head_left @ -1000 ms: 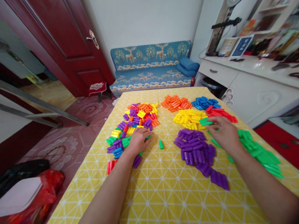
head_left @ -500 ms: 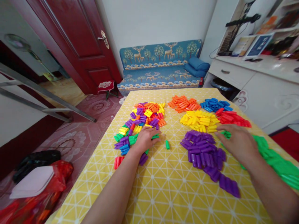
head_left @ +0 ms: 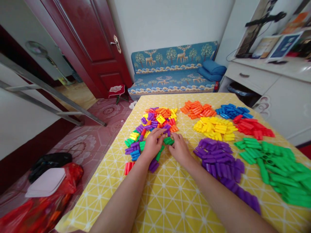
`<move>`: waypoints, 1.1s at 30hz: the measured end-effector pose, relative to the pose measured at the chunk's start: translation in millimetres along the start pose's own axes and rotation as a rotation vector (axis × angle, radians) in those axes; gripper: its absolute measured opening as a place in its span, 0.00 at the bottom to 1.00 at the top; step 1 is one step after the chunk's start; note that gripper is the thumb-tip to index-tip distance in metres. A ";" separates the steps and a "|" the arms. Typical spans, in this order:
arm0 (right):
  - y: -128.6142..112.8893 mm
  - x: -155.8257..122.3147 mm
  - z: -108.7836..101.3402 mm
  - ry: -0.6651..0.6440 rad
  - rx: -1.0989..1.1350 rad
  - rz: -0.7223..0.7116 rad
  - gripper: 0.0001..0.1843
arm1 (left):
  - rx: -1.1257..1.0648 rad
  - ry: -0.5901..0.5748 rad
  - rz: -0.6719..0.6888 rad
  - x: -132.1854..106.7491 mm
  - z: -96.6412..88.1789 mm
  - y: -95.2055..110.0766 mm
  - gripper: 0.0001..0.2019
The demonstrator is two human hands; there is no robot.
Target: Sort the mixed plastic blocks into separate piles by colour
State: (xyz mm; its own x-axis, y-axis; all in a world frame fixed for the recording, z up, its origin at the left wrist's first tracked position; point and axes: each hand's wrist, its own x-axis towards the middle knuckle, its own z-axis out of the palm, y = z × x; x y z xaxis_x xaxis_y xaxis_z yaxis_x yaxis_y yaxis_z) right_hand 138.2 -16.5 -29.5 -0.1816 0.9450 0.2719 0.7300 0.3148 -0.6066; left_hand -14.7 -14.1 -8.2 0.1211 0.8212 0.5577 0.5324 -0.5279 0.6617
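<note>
My left hand (head_left: 152,145) is over the near right edge of a mixed pile of short plastic tubes (head_left: 145,124), its fingers stretched out and thumb apart. Just right of it, my right hand (head_left: 180,149) has thumb and fingers closed round a small bunch of green tubes (head_left: 168,141). That bunch sits between the two hands, close to the left fingertips. More green tubes (head_left: 159,153) show below the left thumb, with purple ones (head_left: 153,165) nearer me. Part of the mixed pile is hidden by the left hand.
On the yellow tablecloth (head_left: 167,207), tubes lie sorted by colour to the right: orange (head_left: 198,110), blue (head_left: 233,111), yellow (head_left: 215,128), red (head_left: 252,127), purple (head_left: 216,157) and green (head_left: 279,168). A blue sofa (head_left: 170,76) stands beyond the table, a white cabinet (head_left: 286,100) at right.
My right hand has moved left from beside the green pile to meet my left hand, and now grips green tubes. The single green tube between the hands no longer shows alone. The view has shifted slightly.
</note>
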 end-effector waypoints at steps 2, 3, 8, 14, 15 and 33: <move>3.9 0.2 8.6 0.110 0.142 0.003 0.23 | -0.171 0.102 -0.120 1.2 1.6 -0.6 0.11; 5.5 -0.8 11.2 0.143 0.201 0.004 0.21 | -0.299 0.162 -0.196 2.5 1.8 -1.0 0.12; 8.4 -5.8 12.8 0.180 0.347 0.024 0.15 | -0.784 0.427 -0.442 14.2 -25.3 -6.1 0.22; 6.4 -4.5 10.9 0.192 0.370 0.036 0.14 | -0.122 0.573 -0.489 1.6 -98.6 -43.1 0.26; 6.1 -4.4 10.9 0.195 0.373 0.038 0.14 | -0.032 0.542 -0.529 -3.6 -104.7 -52.5 0.28; 3.1 -2.4 8.6 0.151 0.349 0.168 0.27 | -0.118 -0.022 -0.379 -0.8 -43.4 -26.5 0.24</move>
State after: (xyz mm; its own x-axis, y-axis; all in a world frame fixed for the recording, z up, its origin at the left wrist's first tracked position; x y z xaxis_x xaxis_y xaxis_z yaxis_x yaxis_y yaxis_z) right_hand 135.2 -17.0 -38.5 0.0382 0.9704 0.2383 0.4690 0.1931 -0.8618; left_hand -65.4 -10.2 -4.4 -0.0474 0.9664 0.2527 0.4427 -0.2064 0.8726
